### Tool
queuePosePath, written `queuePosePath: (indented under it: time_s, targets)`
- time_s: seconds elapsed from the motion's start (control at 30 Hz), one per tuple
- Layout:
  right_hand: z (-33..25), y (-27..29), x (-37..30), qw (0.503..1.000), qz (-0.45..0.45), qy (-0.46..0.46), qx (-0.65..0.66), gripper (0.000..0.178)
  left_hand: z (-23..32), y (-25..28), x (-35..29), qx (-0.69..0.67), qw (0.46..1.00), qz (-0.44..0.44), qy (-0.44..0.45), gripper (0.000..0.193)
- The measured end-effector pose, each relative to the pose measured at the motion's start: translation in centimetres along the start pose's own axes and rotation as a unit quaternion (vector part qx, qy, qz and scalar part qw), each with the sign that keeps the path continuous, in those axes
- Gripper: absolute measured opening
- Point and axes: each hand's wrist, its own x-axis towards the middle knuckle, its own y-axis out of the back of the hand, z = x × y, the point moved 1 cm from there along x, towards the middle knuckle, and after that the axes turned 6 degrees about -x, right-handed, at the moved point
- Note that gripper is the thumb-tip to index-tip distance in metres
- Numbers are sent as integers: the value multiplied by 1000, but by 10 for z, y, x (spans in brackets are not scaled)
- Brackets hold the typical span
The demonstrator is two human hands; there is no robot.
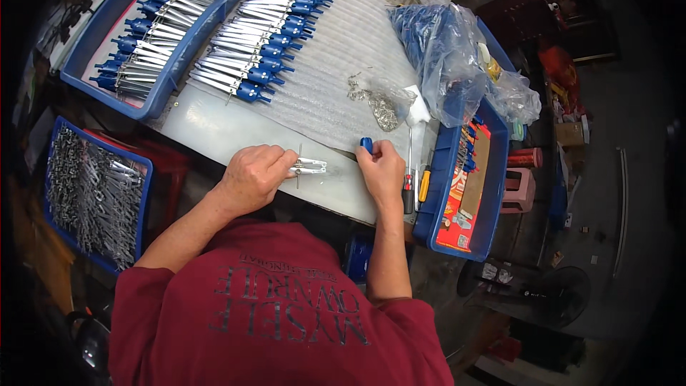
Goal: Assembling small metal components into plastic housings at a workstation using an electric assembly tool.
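Silver metal part (312, 166) is pinched in the left hand (255, 175) over the worktop (221, 123); the right hand (382, 169) grips a blue piece (366, 144). Holding both steady and level should ease lining them up, though the metal part's rear end seems hidden.

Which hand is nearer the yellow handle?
Right. The right hand is just left of the yellow handle; the left hand is farther left, holding a silver metal part.

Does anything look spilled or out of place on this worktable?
Possibly: small metal parts lie strewn on the foam sheet beyond the right hand, apart from a denser heap, looking spilled, though perhaps deliberate.
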Motion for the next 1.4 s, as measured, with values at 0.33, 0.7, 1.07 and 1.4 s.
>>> queuePosePath:
  time_s: [0.33,0.7,1.07,1.4]
  targets:
    - [-17,28,-36,942,-71,264,193,26,9,7,4,14,999,-32,-14,17]
    - [-14,26,-46,924,-91,311,201,28,12,6,1,-5,999,-43,-19,22]
    - [1,13,-39,941,-23,294,166,28,15,7,1,-2,999,-38,-28,24]
    - [7,1,-38,939,124,319,41,22,20,11,4,2,998,-60,-25,22]
